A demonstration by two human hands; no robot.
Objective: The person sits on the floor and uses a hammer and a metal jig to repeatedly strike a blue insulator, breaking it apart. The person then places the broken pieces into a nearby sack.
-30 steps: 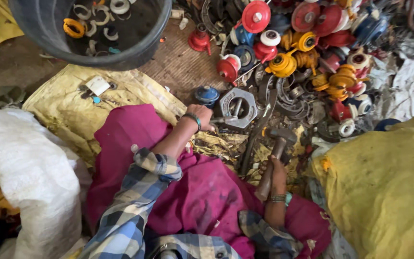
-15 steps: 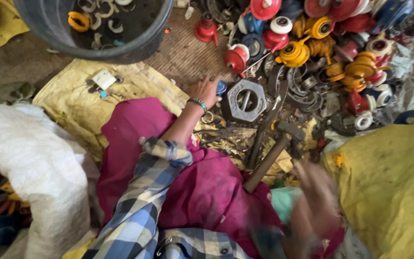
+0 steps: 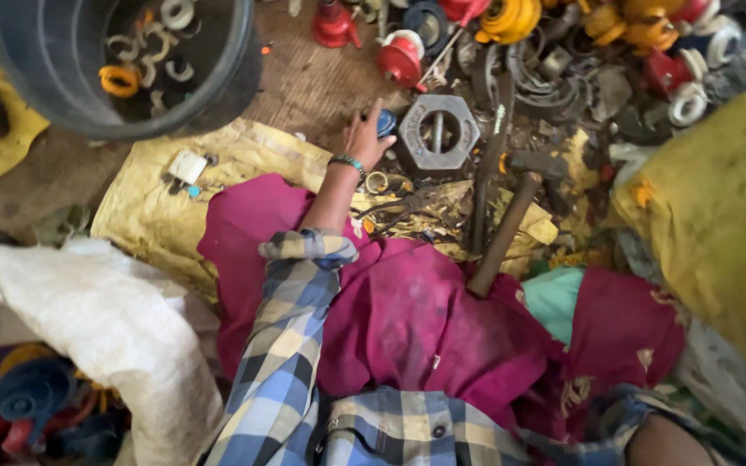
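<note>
The left hand (image 3: 364, 138) is extended forward with fingers loosely spread, holding nothing, its fingertips touching a small blue round part (image 3: 386, 122) that lies just beside a large grey hexagonal metal nut (image 3: 439, 135) on the floor. The right hand is out of view, only the forearm showing at the lower right edge, so its state cannot be told. A hammer with a wooden handle and dark metal head (image 3: 511, 220) lies unheld, its handle end resting on the magenta cloth (image 3: 425, 319) over the lap, near the nut.
</note>
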